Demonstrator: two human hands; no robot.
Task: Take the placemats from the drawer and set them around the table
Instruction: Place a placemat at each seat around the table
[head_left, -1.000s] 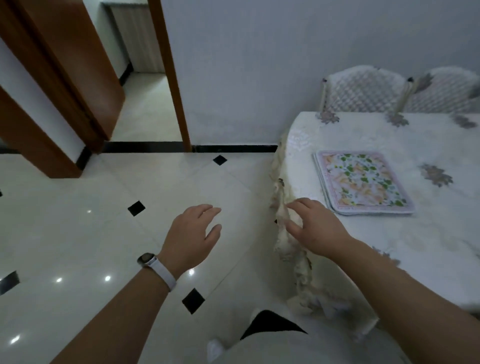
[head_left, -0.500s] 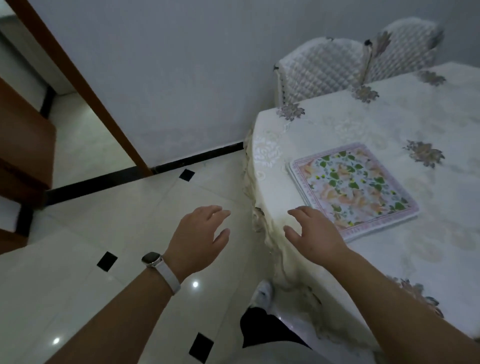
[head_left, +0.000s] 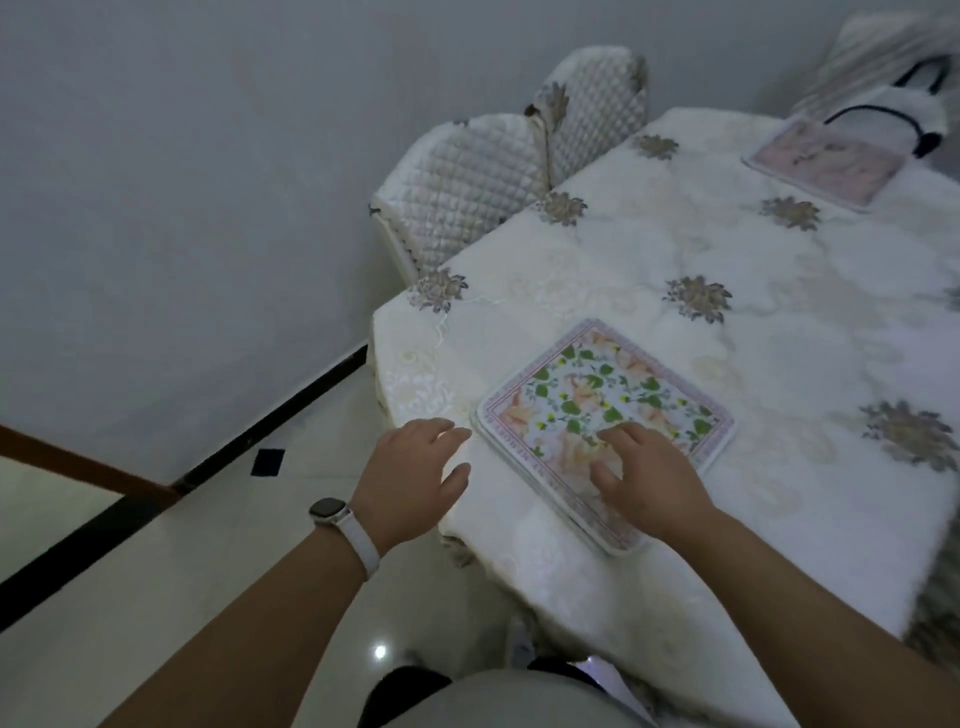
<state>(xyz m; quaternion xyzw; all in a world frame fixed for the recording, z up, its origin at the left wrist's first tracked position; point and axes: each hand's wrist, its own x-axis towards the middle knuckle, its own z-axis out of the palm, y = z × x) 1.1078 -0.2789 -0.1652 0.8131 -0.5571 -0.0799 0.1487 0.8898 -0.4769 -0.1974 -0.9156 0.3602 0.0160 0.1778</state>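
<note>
Fingers of right hand spread flat on placemat stack, nothing gripped | stack laid near table corner | left hand loosely spread at table edge | second placemat laid at table's far side

Head view, down onto table
</note>
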